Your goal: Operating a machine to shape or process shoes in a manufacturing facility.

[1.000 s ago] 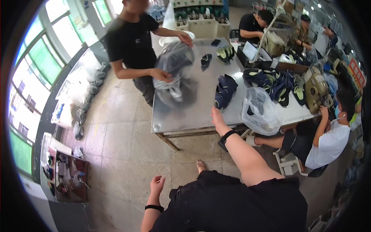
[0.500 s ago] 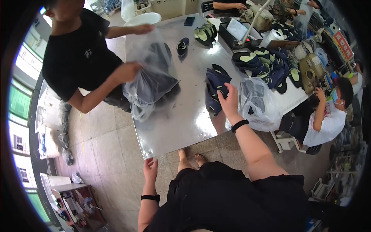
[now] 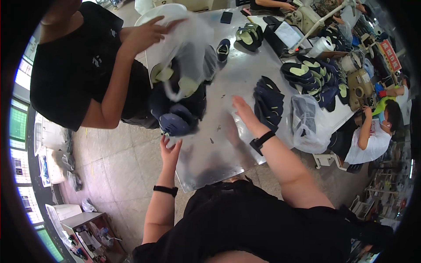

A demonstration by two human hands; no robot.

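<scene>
tiled floor [image 3: 118, 153] runs under a workshop crowded with sewing gear, and a bare metal table [image 3: 219, 168] fills the middle of the head view. at its left side a co-worker in a black t-shirt [image 3: 79, 57] lifts a clear plastic bag [image 3: 197, 41] above a pile of navy shoe uppers [image 3: 175, 120] near the table's left edge. the left hand [image 3: 170, 149] is just below that pile, fingers parted and slightly curled, with nothing visibly in them; whether a fingertip touches the uppers, i cannot tell. the right hand [image 3: 247, 115] hangs over the table, fingers extended and holding nothing, just left of a fanned stack of navy uppers [image 3: 268, 105]. farther back lie a single dark shoe [image 3: 222, 50], a nested green-lined bunch [image 3: 248, 37] and a phone [image 3: 226, 17]. to the right, a filled plastic bag [image 3: 307, 125] sits near a beige sewing machine [image 3: 362, 83].
</scene>
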